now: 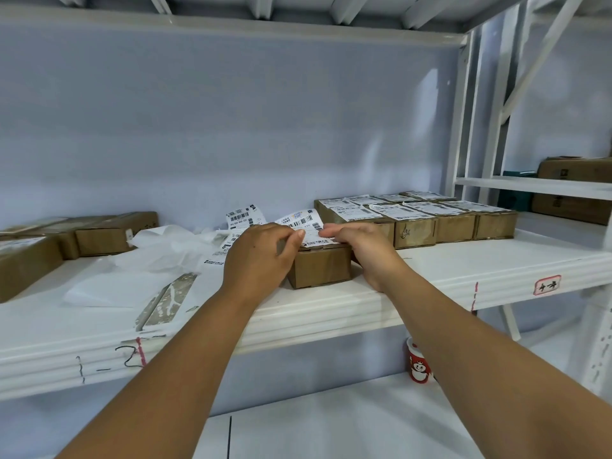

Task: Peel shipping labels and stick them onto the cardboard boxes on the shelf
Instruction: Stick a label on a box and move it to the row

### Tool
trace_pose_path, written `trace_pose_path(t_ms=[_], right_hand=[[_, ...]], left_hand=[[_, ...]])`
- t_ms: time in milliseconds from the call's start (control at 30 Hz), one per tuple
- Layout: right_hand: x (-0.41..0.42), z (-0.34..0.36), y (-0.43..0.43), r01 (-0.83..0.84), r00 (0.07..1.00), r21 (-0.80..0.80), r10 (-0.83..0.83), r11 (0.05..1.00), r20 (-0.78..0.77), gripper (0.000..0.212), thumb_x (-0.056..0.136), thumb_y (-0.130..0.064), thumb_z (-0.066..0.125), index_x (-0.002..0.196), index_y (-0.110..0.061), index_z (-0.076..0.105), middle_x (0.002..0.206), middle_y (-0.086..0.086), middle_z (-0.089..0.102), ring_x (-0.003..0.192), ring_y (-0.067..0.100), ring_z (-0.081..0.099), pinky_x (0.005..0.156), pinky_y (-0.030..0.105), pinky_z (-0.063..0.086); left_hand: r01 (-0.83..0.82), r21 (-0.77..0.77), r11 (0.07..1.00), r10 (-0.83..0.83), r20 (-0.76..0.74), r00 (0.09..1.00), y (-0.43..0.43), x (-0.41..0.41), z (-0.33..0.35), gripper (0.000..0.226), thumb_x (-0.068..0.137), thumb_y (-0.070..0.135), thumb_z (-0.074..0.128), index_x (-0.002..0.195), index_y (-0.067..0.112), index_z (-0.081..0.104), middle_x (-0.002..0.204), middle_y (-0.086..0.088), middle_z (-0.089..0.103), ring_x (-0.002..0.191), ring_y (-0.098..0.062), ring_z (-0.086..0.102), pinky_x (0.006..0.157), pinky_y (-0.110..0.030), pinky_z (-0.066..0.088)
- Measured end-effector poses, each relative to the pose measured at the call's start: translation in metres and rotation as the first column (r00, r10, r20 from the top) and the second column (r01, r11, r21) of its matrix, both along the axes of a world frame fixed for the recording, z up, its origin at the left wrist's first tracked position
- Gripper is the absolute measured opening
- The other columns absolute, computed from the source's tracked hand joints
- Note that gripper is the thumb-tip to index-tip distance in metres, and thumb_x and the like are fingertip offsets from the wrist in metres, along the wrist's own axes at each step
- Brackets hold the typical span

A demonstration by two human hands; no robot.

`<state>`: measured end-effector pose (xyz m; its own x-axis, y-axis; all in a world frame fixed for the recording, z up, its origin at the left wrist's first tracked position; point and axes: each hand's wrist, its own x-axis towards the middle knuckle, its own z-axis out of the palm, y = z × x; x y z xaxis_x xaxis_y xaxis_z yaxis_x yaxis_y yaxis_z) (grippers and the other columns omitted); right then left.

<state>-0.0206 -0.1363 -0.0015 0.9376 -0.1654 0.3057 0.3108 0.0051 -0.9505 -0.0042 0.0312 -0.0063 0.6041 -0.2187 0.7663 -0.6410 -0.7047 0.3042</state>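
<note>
Left hand (261, 256) and right hand (361, 250) each pinch one shipping label (306, 226) over the cardboard box (319, 266) at the middle of the shelf (463, 260); the label's far edge is raised. The labelled boxes (414, 213) at right are done. The left boxes (106, 233) probably remain.

A: Where do the arms sit?
B: Both bare forearms reach forward and upward, converging near the middle.
A: The left grip (256, 256)?
B: Back of it upward, fingers (291, 240) curled — thumb and forefinger pinch the left edge of the label (308, 226).
A: And the right grip (361, 250)?
B: Just beside the left, fingertips nearly meeting — knuckles up, fingers bent, tips holding the same label's right edge.
</note>
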Motion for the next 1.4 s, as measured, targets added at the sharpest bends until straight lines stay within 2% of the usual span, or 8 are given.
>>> trace_pose_path(t_ms=[233,367,700,867,967,1133,1300,1400], right_hand=[[-0.001,0.001,0.0,0.013,1.0,-0.039,-0.012,0.999,0.02,0.027,0.087,0.003,0.049,0.078,-0.011,0.07,0.104,0.0,0.067,0.094,0.009,0.059,0.072,0.015,0.045],[0.003,-0.001,-0.001,0.024,0.999,-0.055,-0.023,0.998,0.032,0.029,0.085,0.003,0.049,0.074,-0.014,0.07,0.097,-0.004,0.068,0.099,0.012,0.059,0.079,0.021,0.043],[0.001,-0.001,-0.001,-0.002,1.0,-0.035,0.002,0.999,0.016,0.033,0.086,0.004,0.043,0.075,-0.012,0.069,0.1,-0.002,0.068,0.075,0.01,0.057,0.053,0.016,0.043],[0.005,-0.003,-0.003,-0.008,0.999,-0.066,0.011,0.998,0.048,0.035,0.082,0.007,0.042,0.07,-0.012,0.069,0.1,0.003,0.069,0.095,0.015,0.06,0.082,0.023,0.047],[0.01,-0.004,-0.004,0.036,0.998,-0.068,-0.032,0.997,0.052,0.031,0.082,0.005,0.05,0.066,-0.014,0.069,0.092,0.0,0.07,0.104,0.016,0.061,0.101,0.03,0.041],[0.011,-0.005,-0.004,0.025,0.997,-0.087,-0.018,0.996,0.078,0.03,0.084,0.006,0.054,0.069,-0.016,0.068,0.089,-0.002,0.069,0.085,0.008,0.058,0.089,0.024,0.04],[0.011,-0.005,-0.004,0.001,0.999,-0.09,0.003,0.996,0.039,0.034,0.082,0.004,0.051,0.068,-0.019,0.071,0.103,-0.003,0.07,0.108,0.016,0.059,0.1,0.029,0.039],[0.011,-0.004,-0.004,-0.033,0.999,-0.046,0.033,0.998,0.009,0.032,0.081,0.005,0.05,0.073,-0.017,0.072,0.102,-0.007,0.069,0.113,0.019,0.058,0.106,0.034,0.039]], left_hand=[[0.069,-0.172,0.983,-0.091,-0.121,0.989,0.002,-0.002,0.001,0.028,0.096,0.032,0.049,0.094,0.018,0.074,0.069,0.006,0.063,0.06,-0.007,0.049,0.058,-0.024,0.033],[0.085,-0.205,0.975,-0.116,-0.142,0.983,0.001,-0.001,0.001,0.02,0.093,0.022,0.054,0.092,0.018,0.074,0.095,0.006,0.071,0.087,-0.012,0.06,0.073,-0.024,0.04],[0.128,-0.174,0.976,-0.166,-0.227,0.96,0.001,0.0,0.003,0.031,0.094,0.007,0.042,0.107,0.012,0.069,0.12,-0.003,0.063,0.112,-0.013,0.052,0.086,-0.012,0.031],[0.032,-0.269,0.963,-0.125,-0.337,0.933,0.001,-0.001,0.004,0.033,0.098,0.026,0.041,0.105,0.012,0.07,0.116,-0.007,0.065,0.106,-0.022,0.055,0.086,-0.027,0.038],[0.045,-0.313,0.949,-0.176,-0.404,0.898,0.003,0.006,0.004,0.026,0.095,0.025,0.046,0.108,0.025,0.069,0.123,0.003,0.061,0.101,-0.013,0.053,0.089,-0.027,0.041],[0.156,-0.289,0.945,-0.285,-0.486,0.826,0.001,0.01,0.003,0.036,0.09,0.029,0.047,0.123,0.022,0.061,0.141,0.001,0.047,0.13,-0.013,0.038,0.112,-0.031,0.024],[0.192,-0.208,0.959,-0.269,-0.459,0.847,0.004,0.01,0.003,0.029,0.091,0.028,0.048,0.117,0.026,0.062,0.132,-0.001,0.05,0.126,-0.015,0.039,0.111,-0.035,0.027],[0.249,-0.151,0.957,-0.29,-0.428,0.856,0.008,0.01,0.001,0.023,0.094,0.023,0.049,0.111,0.031,0.063,0.123,0.004,0.051,0.121,-0.008,0.041,0.104,-0.026,0.028]])
